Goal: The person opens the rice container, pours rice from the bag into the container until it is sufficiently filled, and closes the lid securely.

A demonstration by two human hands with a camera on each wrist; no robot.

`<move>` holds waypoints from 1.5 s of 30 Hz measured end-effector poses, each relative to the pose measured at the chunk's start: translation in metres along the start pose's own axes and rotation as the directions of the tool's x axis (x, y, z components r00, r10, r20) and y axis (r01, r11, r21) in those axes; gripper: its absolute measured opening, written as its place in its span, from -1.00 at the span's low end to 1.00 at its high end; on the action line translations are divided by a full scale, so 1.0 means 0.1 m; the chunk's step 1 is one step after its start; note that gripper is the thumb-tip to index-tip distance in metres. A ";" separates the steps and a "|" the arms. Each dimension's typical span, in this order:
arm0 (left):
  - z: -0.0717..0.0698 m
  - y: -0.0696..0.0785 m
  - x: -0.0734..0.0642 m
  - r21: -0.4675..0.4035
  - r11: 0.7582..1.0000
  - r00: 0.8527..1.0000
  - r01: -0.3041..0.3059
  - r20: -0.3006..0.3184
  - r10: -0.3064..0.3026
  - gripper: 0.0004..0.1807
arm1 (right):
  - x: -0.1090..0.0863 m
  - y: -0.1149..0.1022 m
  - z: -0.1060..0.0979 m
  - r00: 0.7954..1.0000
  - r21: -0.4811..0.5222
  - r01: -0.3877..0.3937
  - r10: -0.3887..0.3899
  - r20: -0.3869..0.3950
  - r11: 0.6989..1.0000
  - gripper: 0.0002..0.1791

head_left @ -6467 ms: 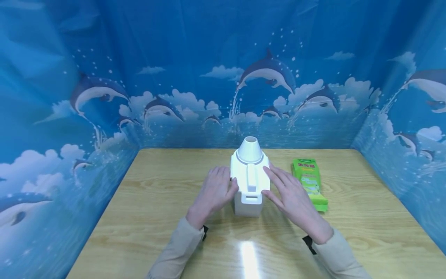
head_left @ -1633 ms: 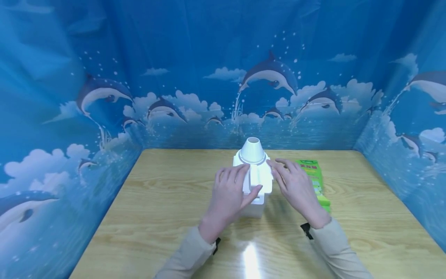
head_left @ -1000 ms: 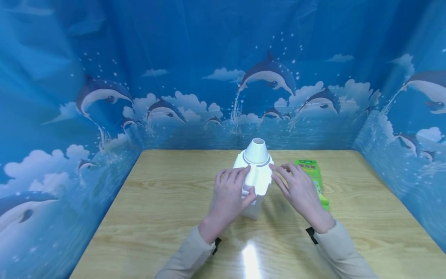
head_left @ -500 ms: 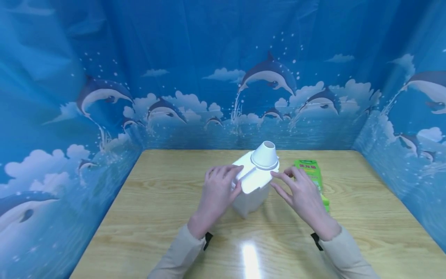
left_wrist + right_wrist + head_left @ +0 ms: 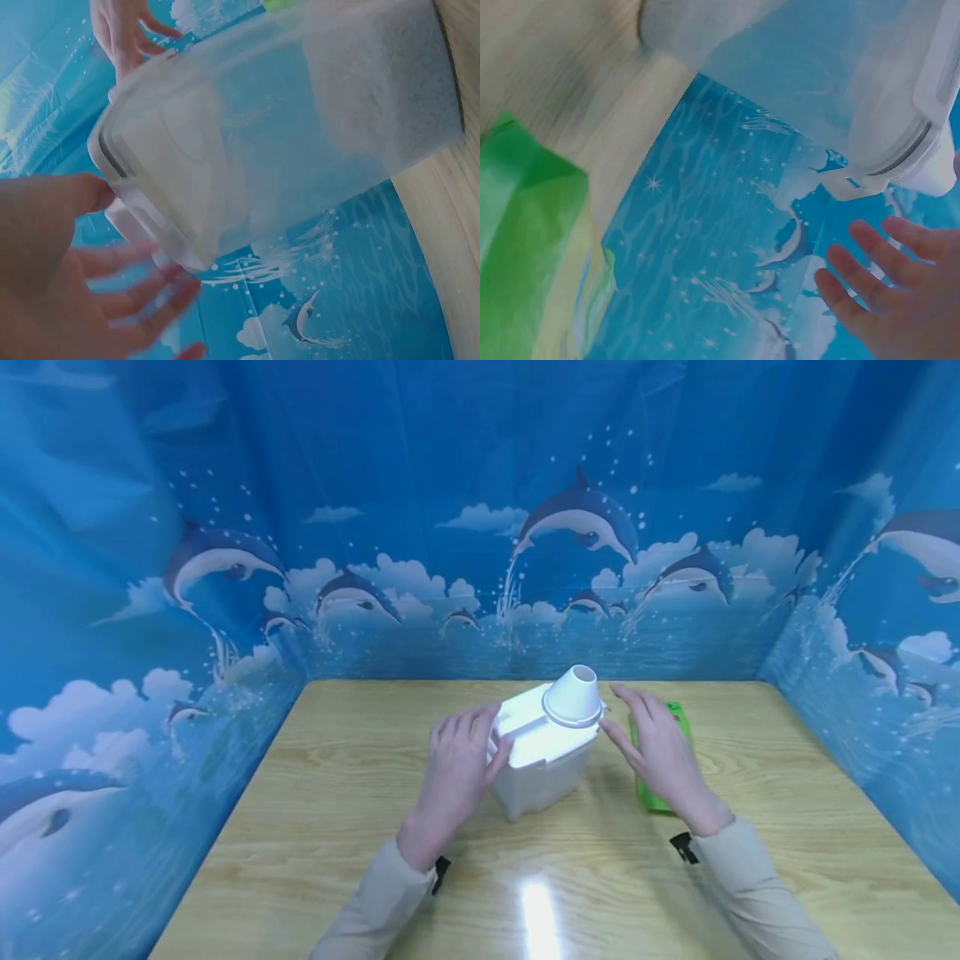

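Note:
A translucent storage container with a white lid stands turned at an angle on the table. Pale granular contents fill its lower part. A hollow white cone rises from the lid's right end. In the right wrist view a slotted latch sticks out from the lid's edge. My left hand is at the lid's left end, its thumb touching the rim and its fingers loosely extended, blurred in the left wrist view. My right hand is beside the cone, fingers spread and apart from the latch.
A green packet lies on the table to the right, partly behind the right hand. The wooden table meets a blue dolphin-print curtain at the back and sides.
The container has turned so its cone end points to the right. My left hand has shifted left to the lid's end; the right fingers have left the lid's edge and spread.

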State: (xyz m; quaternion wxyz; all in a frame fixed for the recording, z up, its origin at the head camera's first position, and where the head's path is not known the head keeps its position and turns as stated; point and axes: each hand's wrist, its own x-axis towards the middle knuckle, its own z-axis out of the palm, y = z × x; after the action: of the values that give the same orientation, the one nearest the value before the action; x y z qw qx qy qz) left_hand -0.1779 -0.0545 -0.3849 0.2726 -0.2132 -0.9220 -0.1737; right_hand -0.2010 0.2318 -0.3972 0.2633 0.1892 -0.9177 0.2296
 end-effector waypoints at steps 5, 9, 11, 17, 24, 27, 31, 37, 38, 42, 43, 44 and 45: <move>0.00 0.09 -0.09 0.109 0.992 0.998 0.065 -0.001 -0.066 -0.17 | 0.15 0.10 0.05 0.976 0.109 -0.115 0.092 0.198 0.987 -0.31; 0.04 0.16 -0.15 0.158 0.987 0.999 0.005 -0.033 0.000 -0.12 | 0.17 0.15 0.12 0.961 0.135 -0.133 0.095 0.259 0.982 -0.30; 0.06 0.18 -0.15 0.147 0.989 0.999 -0.012 -0.033 0.017 -0.12 | 0.15 0.15 0.14 0.961 0.126 -0.139 0.102 0.258 0.982 -0.29; 0.06 0.12 -0.07 0.012 0.999 0.991 0.053 0.125 -0.054 -0.14 | 0.10 0.09 0.08 0.960 0.079 -0.173 0.150 0.235 0.982 -0.24; 0.04 -0.09 0.06 -0.152 0.980 0.948 0.131 0.307 -0.080 -0.16 | 0.01 -0.05 0.00 0.982 0.017 -0.140 0.137 0.132 0.990 -0.30; 0.05 -0.17 0.08 -0.194 0.971 0.943 0.138 0.325 -0.069 -0.18 | -0.02 -0.09 0.01 0.998 -0.030 -0.048 0.049 0.026 0.998 -0.38; 0.04 -0.21 0.08 -0.208 0.968 0.943 0.143 0.324 -0.069 -0.19 | -0.05 -0.10 0.04 0.998 -0.081 0.025 -0.030 -0.059 0.996 -0.38; 0.04 -0.17 0.05 -0.135 0.981 0.952 0.139 0.290 -0.095 -0.18 | -0.07 -0.10 0.08 0.996 -0.071 0.027 -0.033 -0.086 0.997 -0.39; 0.03 -0.16 0.05 -0.118 0.984 0.955 0.134 0.280 -0.096 -0.17 | -0.07 -0.11 0.08 0.995 -0.067 0.027 -0.033 -0.089 0.997 -0.39; 0.00 -0.14 0.03 -0.023 0.993 0.968 0.113 0.226 -0.105 -0.12 | -0.08 -0.12 0.09 0.995 -0.062 0.022 -0.028 -0.093 0.998 -0.41; -0.01 -0.14 0.03 0.010 0.994 0.973 0.107 0.206 -0.106 -0.11 | -0.08 -0.12 0.09 0.995 -0.064 0.020 -0.026 -0.092 0.998 -0.40; -0.02 -0.14 0.02 0.045 0.994 0.976 0.102 0.189 -0.109 -0.10 | -0.08 -0.12 0.09 0.995 -0.067 0.020 -0.026 -0.092 0.998 -0.40; -0.03 -0.14 0.01 0.078 0.992 0.979 0.100 0.173 -0.112 -0.10 | -0.08 -0.12 0.09 0.995 -0.072 0.021 -0.028 -0.092 0.997 -0.39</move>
State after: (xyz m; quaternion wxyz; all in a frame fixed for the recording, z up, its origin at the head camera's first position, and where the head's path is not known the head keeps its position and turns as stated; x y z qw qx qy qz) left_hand -0.1843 -0.0670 -0.3851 0.1872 -0.1686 -0.9581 -0.1363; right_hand -0.1923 0.2188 -0.4050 0.3149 0.1802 -0.9097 0.2020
